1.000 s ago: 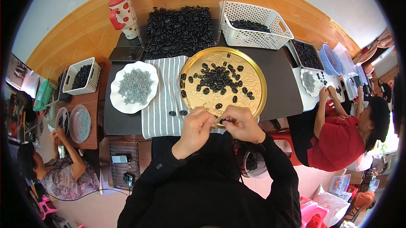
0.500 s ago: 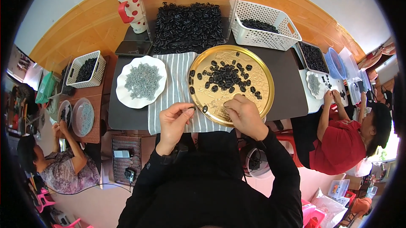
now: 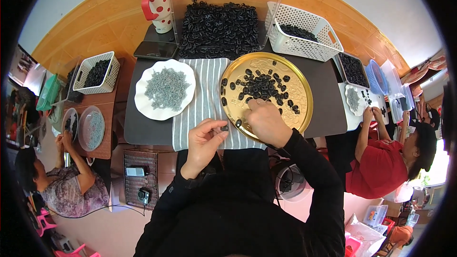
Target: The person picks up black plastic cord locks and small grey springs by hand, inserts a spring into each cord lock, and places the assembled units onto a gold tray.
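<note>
Between the thumb and forefinger of my left hand [image 3: 203, 143] is a small black plastic piece [image 3: 224, 128], held over the front of a grey-and-white striped cloth [image 3: 205, 90]. My right hand [image 3: 269, 121] reaches over a round gold tray [image 3: 308, 88], its fingers pinched together at the near edge of a heap of small black plastic pieces [image 3: 259, 84]. What those fingertips hold, if anything, is hidden. Several more black pieces lie scattered around the heap. To the left stands a white scalloped plate [image 3: 142, 99] piled with small translucent grey pieces [image 3: 166, 88].
Behind the cloth, a clear bin holds many black pieces [image 3: 219, 26]. A white perforated basket [image 3: 304, 50], a dark phone [image 3: 155, 50] and a red-dotted tumbler [image 3: 162, 11] stand at the back. Co-workers sit at left [image 3: 71, 181] and right [image 3: 381, 164].
My right hand has moved from the tray's near side up to the heap's edge. My left hand still pinches its black piece, which now shows more. The whole view has shifted slightly.
</note>
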`<act>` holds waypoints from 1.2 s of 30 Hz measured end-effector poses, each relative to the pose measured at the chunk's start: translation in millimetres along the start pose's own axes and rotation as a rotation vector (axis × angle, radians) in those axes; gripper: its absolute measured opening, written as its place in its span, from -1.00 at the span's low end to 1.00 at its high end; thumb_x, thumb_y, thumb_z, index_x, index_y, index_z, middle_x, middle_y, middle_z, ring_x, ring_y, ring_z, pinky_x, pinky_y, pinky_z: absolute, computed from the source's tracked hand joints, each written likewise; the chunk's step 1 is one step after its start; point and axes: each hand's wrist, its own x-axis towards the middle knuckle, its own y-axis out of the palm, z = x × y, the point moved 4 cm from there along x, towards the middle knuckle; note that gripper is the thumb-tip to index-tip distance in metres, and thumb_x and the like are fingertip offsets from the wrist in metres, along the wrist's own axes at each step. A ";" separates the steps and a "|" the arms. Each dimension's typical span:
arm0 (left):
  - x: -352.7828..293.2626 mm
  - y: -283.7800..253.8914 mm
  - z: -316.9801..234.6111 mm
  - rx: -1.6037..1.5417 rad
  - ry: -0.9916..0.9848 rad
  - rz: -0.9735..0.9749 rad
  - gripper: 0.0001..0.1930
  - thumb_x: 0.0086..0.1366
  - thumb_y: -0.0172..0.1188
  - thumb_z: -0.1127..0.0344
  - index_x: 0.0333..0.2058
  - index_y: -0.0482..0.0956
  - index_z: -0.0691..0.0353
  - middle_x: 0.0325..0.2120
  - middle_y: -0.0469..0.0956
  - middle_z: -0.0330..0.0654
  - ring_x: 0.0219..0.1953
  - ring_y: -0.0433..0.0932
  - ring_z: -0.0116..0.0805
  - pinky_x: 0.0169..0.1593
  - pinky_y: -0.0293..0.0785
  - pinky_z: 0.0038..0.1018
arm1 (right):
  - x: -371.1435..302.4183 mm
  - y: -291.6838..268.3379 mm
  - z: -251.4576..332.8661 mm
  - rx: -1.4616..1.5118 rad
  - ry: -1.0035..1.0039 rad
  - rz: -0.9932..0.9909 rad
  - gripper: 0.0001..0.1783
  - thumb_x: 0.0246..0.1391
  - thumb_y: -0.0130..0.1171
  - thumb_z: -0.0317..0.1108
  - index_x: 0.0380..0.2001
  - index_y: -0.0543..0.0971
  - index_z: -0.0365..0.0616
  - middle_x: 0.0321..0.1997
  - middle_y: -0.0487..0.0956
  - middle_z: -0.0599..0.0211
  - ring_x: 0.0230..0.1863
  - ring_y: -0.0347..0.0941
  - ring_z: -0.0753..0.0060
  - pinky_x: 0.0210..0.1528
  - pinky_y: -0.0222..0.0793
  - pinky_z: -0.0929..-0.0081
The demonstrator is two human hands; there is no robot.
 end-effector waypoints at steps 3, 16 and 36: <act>0.1 0.3 1.2 0.040 0.021 0.013 -0.86 0.15 0.20 0.60 -0.28 0.63 0.35 -0.42 0.44 -0.27 -0.42 0.38 -0.59 -0.34 0.29 -0.67 | 5.7 6.4 7.9 -0.136 -0.085 0.101 -0.85 -0.30 0.14 -0.41 -0.63 0.53 -0.32 -0.50 0.47 0.11 -0.37 0.48 0.16 -0.40 0.42 0.32; 2.3 5.8 -1.4 0.055 0.005 -0.003 -0.82 0.27 0.09 0.53 -0.18 0.60 0.35 -0.45 0.44 -0.29 -0.40 0.40 -0.56 -0.35 0.29 -0.65 | -11.9 -7.3 -24.6 0.148 0.060 -0.025 -0.88 -0.27 0.09 -0.48 -0.58 0.45 -0.32 -0.53 0.50 -0.01 -0.50 0.47 -0.04 -0.42 0.41 0.19; 1.0 42.8 12.9 -0.419 -0.378 0.120 -0.88 0.29 0.14 0.45 -0.23 0.57 0.33 -0.46 0.60 -0.17 -0.47 0.57 -0.49 -0.48 0.40 -0.67 | -59.6 17.1 31.1 1.393 0.490 -0.701 -0.92 0.04 0.17 -0.63 -0.36 0.57 -0.29 -0.37 0.49 0.38 -0.36 0.39 0.63 -0.30 0.29 0.70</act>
